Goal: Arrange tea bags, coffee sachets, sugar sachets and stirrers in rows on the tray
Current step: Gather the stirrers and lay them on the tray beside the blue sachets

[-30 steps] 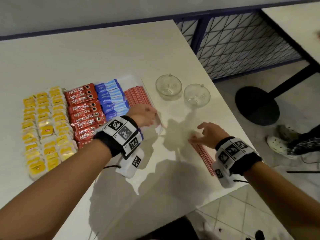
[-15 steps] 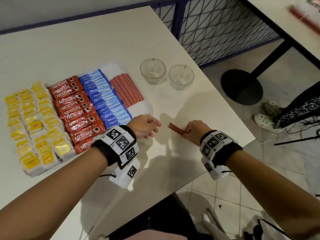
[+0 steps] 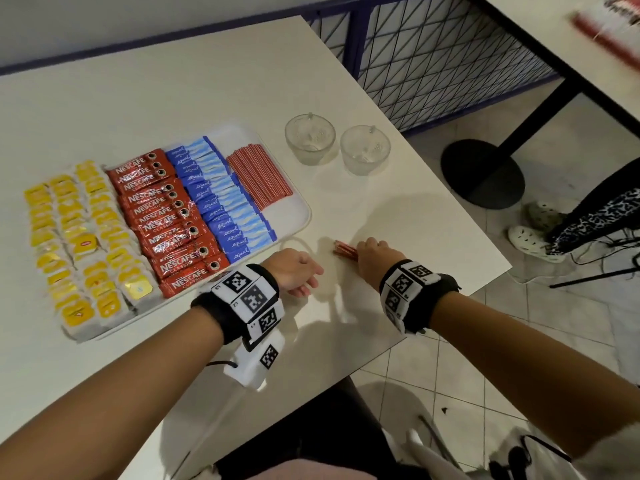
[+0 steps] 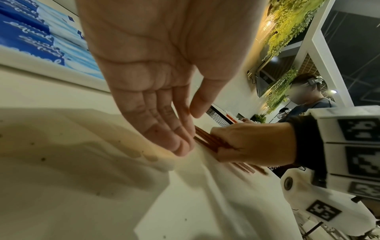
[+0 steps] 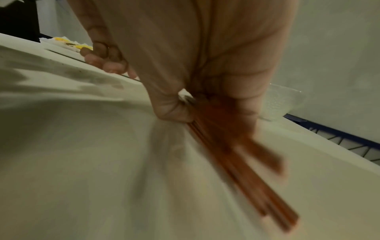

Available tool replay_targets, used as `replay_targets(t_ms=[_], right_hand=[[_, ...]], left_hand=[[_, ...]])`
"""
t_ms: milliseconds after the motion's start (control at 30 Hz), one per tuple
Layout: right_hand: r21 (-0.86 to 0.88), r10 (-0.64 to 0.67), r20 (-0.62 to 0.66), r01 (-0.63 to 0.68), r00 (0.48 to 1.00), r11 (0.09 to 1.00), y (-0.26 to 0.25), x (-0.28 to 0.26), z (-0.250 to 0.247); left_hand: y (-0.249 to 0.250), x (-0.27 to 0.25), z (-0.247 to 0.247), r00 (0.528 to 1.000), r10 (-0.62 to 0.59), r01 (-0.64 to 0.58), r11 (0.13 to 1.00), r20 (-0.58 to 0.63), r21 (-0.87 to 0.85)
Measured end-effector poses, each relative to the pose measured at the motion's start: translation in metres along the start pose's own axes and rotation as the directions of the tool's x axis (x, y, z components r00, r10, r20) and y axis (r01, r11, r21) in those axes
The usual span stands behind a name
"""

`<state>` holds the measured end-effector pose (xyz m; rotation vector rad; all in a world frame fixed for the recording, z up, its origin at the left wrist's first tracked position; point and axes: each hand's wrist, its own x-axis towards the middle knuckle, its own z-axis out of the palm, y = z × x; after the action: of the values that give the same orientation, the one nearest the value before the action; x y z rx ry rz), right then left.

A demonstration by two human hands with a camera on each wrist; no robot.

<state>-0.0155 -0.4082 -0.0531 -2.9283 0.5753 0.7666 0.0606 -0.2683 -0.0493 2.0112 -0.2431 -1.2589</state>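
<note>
The white rectangular tray [image 3: 298,221] lies forward-left of both hands, its red stirrer row [image 3: 259,176] at the right edge. The left hand [image 3: 294,271], nearer, hangs relaxed and empty. The right hand [image 3: 375,259] grips a loose bundle of thin red stirrers [image 3: 344,251], tips pointing toward the tray.

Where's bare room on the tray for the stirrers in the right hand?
Only the near right corner of the tray, below the laid stirrers and right of the blue sugar sachets. Tea bags and coffee sachets fill the rest. The right hand grips its stirrer bundle on bare table beside it.
</note>
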Motion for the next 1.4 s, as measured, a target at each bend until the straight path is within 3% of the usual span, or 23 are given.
replay_targets(t_ms=[333, 533, 700, 833, 967, 1100, 1267, 1400], right_hand=[[-0.062, -0.069, -0.007, 0.069, 0.998, 0.996, 0.0, -0.004, 0.002], [0.218, -0.042, -0.036, 0.049, 0.998, 0.975, 0.013, -0.01, -0.009], [0.293, -0.09, 0.079, 0.063, 0.993, 0.954, 0.017, -0.014, -0.008], [0.386, -0.064, 0.084, 0.027, 0.994, 0.922, 0.012, -0.007, -0.004], [0.29, -0.097, 0.106, 0.063, 0.99, 0.955, -0.002, -0.006, 0.001], [0.287, -0.137, 0.01, 0.129, 0.99, 0.949, -0.009, -0.005, 0.0], [0.564, -0.172, 0.038, 0.121, 0.984, 0.817, -0.032, -0.008, -0.016], [0.627, -0.28, 0.008, 0.213, 0.96, 0.749, -0.051, -0.009, -0.027]], left_hand=[[-0.006, -0.001, 0.006, 0.997, -0.067, 0.072, 0.992, 0.049, -0.104], [-0.009, 0.001, 0.003, 0.997, -0.047, 0.054, 0.992, 0.061, -0.115], [-0.008, 0.002, 0.002, 0.995, -0.074, 0.087, 0.97, 0.064, -0.226], [-0.008, 0.004, 0.0, 0.995, -0.066, 0.082, 0.964, 0.072, -0.254], [-0.013, 0.005, -0.006, 0.999, -0.022, 0.028, 0.977, 0.031, -0.21], [-0.019, -0.002, -0.015, 1.0, 0.008, -0.012, 0.993, -0.03, -0.113], [-0.003, -0.014, -0.023, 0.982, 0.158, -0.185, 0.916, -0.104, -0.355], [0.006, -0.015, -0.025, 0.968, 0.123, -0.217, 0.846, -0.217, -0.487]])
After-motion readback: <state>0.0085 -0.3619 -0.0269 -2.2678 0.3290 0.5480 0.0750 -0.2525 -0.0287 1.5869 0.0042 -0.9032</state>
